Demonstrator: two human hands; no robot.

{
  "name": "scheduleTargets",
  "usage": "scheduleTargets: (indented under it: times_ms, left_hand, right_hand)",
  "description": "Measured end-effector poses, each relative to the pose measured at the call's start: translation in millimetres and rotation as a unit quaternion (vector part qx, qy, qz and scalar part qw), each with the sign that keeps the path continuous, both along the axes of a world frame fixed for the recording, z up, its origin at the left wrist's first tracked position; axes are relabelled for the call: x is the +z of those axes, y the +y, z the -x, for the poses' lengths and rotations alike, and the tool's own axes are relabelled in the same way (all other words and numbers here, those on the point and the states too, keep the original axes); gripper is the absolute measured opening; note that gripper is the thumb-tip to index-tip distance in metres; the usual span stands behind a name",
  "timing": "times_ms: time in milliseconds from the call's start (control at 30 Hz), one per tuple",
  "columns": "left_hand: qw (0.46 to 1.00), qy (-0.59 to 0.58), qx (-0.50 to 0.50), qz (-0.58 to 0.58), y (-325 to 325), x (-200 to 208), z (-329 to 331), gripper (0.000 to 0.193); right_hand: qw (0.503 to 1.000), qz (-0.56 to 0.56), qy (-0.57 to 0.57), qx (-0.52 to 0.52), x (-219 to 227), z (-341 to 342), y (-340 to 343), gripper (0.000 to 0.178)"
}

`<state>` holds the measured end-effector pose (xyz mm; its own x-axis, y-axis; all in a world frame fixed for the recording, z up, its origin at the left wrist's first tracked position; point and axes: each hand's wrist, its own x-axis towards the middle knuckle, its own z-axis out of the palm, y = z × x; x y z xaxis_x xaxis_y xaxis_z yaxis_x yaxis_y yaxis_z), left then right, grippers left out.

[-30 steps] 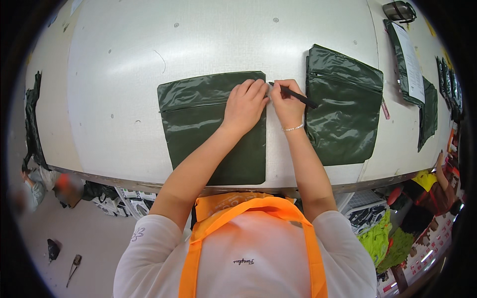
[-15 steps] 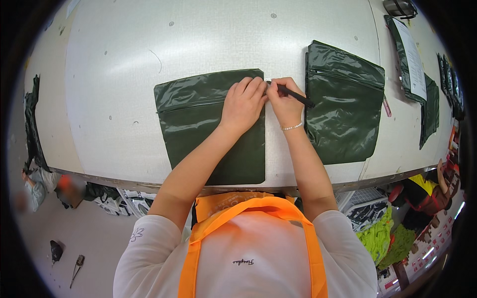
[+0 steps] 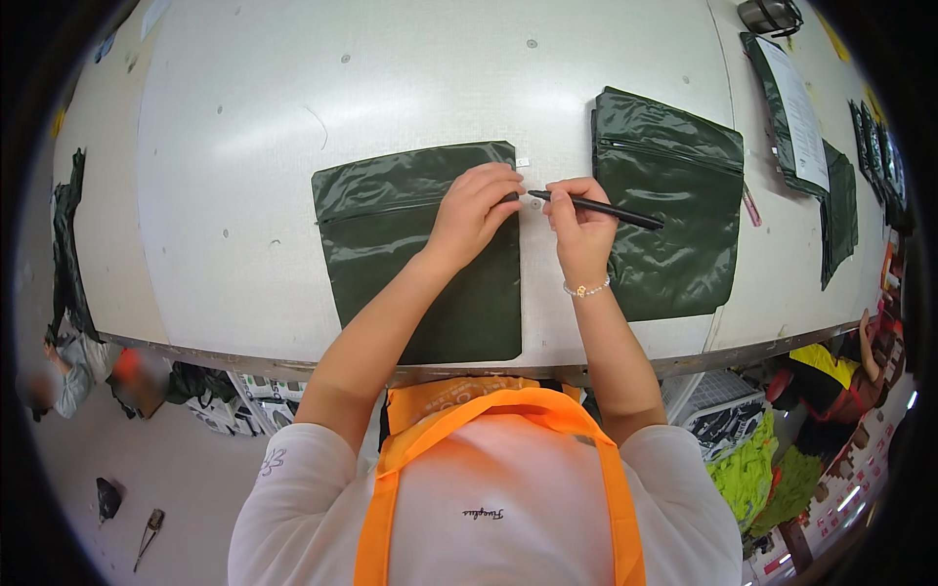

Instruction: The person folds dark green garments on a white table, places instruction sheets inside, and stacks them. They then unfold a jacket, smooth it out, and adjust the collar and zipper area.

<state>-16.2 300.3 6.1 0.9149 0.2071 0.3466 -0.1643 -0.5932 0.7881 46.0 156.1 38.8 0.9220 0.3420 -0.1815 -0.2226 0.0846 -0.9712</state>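
Note:
A dark green glossy pouch point(image 3: 420, 283) with a zipper across its upper part lies flat in front of me. My left hand point(image 3: 471, 213) rests over its upper right edge, fingers bent round a small black piece that looks like a pen cap point(image 3: 509, 196). Just right of it, my right hand point(image 3: 583, 230) pinches a black marker pen point(image 3: 630, 214), whose tip points left at that piece, a small gap apart. A small white tag point(image 3: 522, 162) sticks out from the pouch's top right edge.
To the right lies a stack of similar green pouches point(image 3: 674, 215), with a pink, pen-like thing point(image 3: 751, 207) beside it. Farther right are more pouches under a printed sheet point(image 3: 796, 117), and a metal flask point(image 3: 770, 17). Another dark piece point(image 3: 66, 244) hangs over the table's left end.
My right hand has drawn back right and down from the tag with the marker. The white tag now shows, and the small black piece is visible in my left fingers.

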Motion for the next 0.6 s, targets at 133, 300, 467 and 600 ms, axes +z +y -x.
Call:
scheduleTargets:
  times_ms: [133,300,467,600]
  left_hand:
    - [0.999,-0.028,-0.039,-0.011,2,16,2,0.021]
    - [0.993,0.027,-0.106,-0.054,0,36,19,0.021]
    - [0.982,0.083,-0.163,-0.055,-9,71,49,0.016]
    - [0.979,0.086,-0.179,-0.049,-29,83,66,0.017]
  right_hand:
    - [0.999,0.004,0.023,0.048,11,1,-4,0.003]
    - [0.99,0.027,0.072,0.114,33,10,-13,0.012]
    - [0.977,0.065,0.011,0.2,57,35,-42,0.019]
    - [0.973,0.038,0.023,0.226,64,50,-63,0.019]
